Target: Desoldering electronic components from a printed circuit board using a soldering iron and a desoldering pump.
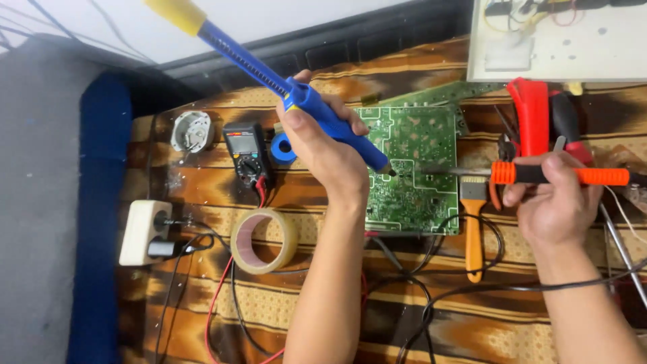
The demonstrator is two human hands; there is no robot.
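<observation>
Holding a blue desoldering pump [323, 114] with a yellow plunger cap, the left hand [323, 152] is wrapped tight around the barrel, its nozzle down at the green circuit board [411, 168] near the board's lower left middle, while the right hand [552, 202] is closed round the orange-and-black handle of a soldering iron [539, 175] whose metal tip points in from the right toward that same spot. The board lies flat on a brown striped cloth [337, 303] rather than a bare counter, and that looks like the main hazard: a hot tip sliding off the board edge could scorch the fabric or the black cables [431, 283] looped just below. The two tips meet close together, so a recoil from the pump might knock the iron across neighbouring joints and bridge them; lingering heat could lift a pad. An orange-handled brush [474, 222] lies just beside the board under the iron's shaft, near enough to singe. A multimeter [246, 152], a roll of tan tape [264, 240] and a white power adapter [143, 232] sit well apart to the left, out of harm
</observation>
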